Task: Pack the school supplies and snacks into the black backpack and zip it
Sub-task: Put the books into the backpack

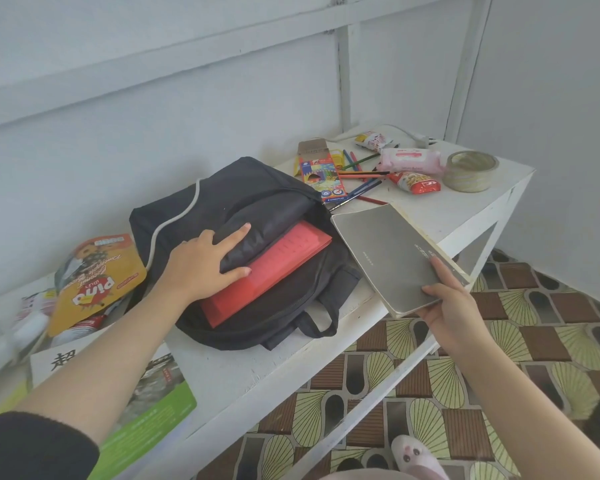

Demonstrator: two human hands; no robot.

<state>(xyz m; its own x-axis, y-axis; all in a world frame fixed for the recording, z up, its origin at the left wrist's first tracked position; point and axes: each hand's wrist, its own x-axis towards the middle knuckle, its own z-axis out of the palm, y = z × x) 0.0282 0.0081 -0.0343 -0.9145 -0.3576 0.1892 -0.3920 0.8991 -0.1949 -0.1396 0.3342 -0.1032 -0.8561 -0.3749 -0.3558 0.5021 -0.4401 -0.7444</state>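
Note:
The black backpack (222,199) lies open on the white table (243,368). A red book (267,271) sticks halfway out of its main opening. My left hand (201,261) grips the bag's upper flap and holds the opening apart above the red book. My right hand (454,306) holds a grey notebook (392,251) by its lower corner, tilted, just right of the bag's mouth. Beyond lie a coloured pencil box (321,178), loose pencils (361,174), a red snack packet (416,181), a pink tissue pack (409,161) and a small snack pouch (371,140).
A roll of tape (470,171) stands at the table's far right corner. An orange snack bag (94,278) and printed books (153,403) lie at the left. A white cable (174,220) crosses the backpack. Walls close the back and right; patterned floor (430,393) lies below.

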